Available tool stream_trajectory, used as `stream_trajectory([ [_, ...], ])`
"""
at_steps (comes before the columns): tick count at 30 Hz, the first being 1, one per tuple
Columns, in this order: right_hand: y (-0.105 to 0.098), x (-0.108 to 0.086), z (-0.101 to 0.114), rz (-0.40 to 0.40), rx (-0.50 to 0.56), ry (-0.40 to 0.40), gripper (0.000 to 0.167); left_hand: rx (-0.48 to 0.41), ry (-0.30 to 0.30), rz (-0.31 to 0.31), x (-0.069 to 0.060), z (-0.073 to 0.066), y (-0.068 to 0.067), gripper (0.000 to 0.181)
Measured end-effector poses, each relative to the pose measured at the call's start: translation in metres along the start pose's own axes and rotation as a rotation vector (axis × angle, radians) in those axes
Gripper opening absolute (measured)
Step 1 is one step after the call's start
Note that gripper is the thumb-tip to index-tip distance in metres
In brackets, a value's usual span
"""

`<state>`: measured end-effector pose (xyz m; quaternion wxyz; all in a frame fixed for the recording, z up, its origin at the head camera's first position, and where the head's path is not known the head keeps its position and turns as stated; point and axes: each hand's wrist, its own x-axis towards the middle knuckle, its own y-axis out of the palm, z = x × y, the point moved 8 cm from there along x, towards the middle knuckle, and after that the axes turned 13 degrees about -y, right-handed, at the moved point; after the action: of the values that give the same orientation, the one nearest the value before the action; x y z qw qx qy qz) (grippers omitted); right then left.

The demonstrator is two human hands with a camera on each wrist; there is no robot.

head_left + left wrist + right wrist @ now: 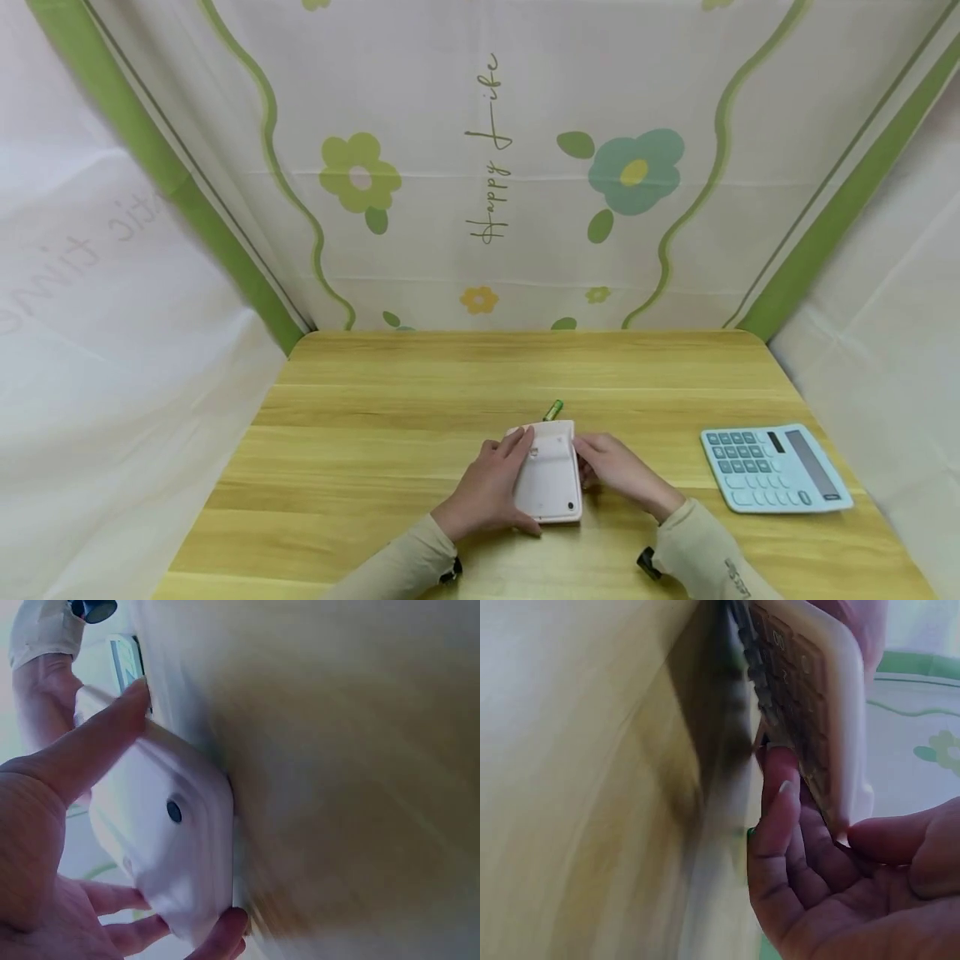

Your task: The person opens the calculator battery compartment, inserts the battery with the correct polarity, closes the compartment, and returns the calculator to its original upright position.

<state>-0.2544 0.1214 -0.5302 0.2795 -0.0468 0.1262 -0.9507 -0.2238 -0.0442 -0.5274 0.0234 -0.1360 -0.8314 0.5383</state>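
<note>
A pale pink-white calculator (553,482) is held low over the table, back side up, with a small dark round foot at its near corner. My left hand (493,483) grips it from the left, its thumb at the near edge and fingers at the far side. In the right wrist view, the keys (799,667) face down toward the table. My right hand (617,467) pinches the calculator's right edge, thumb on the rim and fingertips curled under the key side. Just beyond its far edge lies a small green battery (553,410), partly hidden.
A light blue calculator (772,468) lies face up at the right side of the wooden table (360,467). White curtains printed with flowers (480,167) hang behind the table and along both sides.
</note>
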Motion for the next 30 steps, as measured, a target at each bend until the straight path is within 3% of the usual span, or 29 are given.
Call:
stream_trajectory([
  [4,-0.004,0.0,-0.009,-0.014,-0.071,0.051,0.038,0.062,0.01,-0.015,0.0,0.0,0.0,0.14],
  [20,-0.011,-0.001,-0.022,-0.028,-0.406,0.185,0.034,0.12,0.023,-0.01,0.001,-0.003,0.002,0.133],
  [30,-0.008,0.001,-0.02,0.022,-0.487,0.158,0.033,0.131,0.067,-0.023,0.002,0.001,0.001,0.132],
])
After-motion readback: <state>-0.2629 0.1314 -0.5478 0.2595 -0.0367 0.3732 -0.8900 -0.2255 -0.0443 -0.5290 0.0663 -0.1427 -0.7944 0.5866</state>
